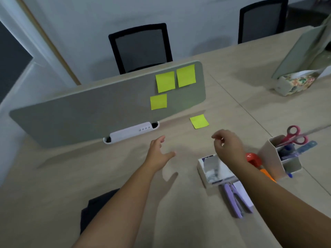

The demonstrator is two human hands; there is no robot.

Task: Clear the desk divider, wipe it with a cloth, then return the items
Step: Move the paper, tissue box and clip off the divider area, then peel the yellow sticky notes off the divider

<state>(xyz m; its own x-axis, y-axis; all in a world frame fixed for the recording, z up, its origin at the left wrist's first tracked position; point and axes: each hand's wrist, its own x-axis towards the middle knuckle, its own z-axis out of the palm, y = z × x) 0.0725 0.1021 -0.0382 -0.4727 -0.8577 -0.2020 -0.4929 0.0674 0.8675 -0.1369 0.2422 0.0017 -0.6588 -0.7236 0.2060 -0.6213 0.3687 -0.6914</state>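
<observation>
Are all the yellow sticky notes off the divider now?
No, three sticky notes are on the divider, and a fourth note lies on the desk beside it.

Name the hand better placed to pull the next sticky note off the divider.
Probably the right hand: empty, hovering below the three sticky notes on the divider. The left hand, open, sits farther left.

So the divider (pixel 89 111) stood across the desk (pixel 179 230) with three sticky notes (pixel 165 81) on its right end, a fourth note (pixel 199 121) lay flat just in front. Box (pixel 215 170), stapler (pixel 234 201) and organizer (pixel 279 158) sat off right, cloth (pixel 95 208) near left, chairs (pixel 141 47) behind.
</observation>
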